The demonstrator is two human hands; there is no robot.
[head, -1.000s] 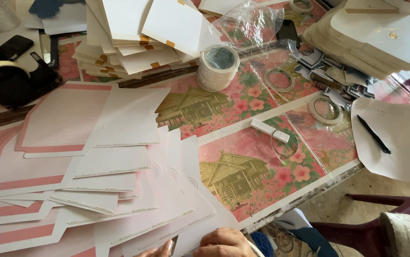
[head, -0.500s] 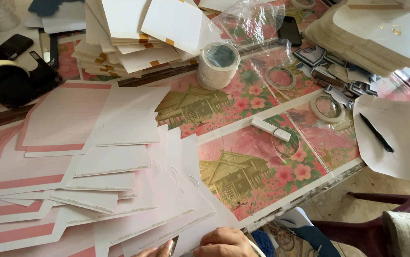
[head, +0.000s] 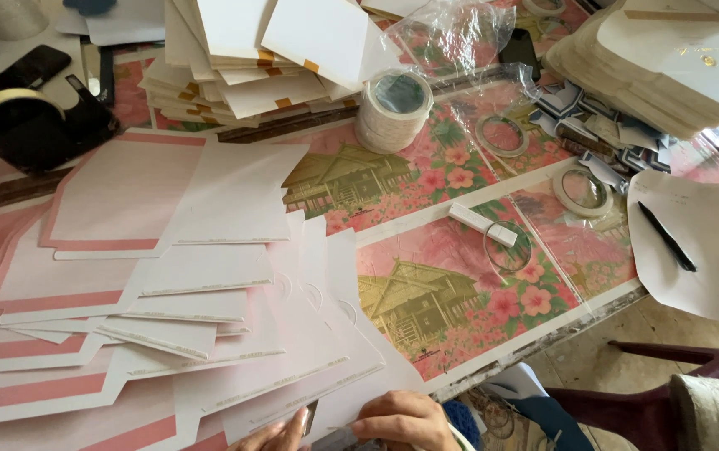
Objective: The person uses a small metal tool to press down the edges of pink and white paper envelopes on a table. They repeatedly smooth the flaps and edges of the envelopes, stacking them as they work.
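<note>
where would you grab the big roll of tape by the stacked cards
Grip the tape roll across its outer wall, coming straight down from above. It sits flat with its hole facing up and sides exposed, though the card stack crowds its left.

You've got two hands (head: 407,418) showing, one pen (head: 667,236), one phone (head: 17,73), four loose tape rolls (head: 393,108) (dispenser's apart), one chair (head: 668,380).

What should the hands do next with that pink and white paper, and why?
Probably pull the nearest sheet closer. Both hands, left hand and right hand, sit at its near edge, mostly out of view, and it lies atop the fanned pink and white sheets.
</note>
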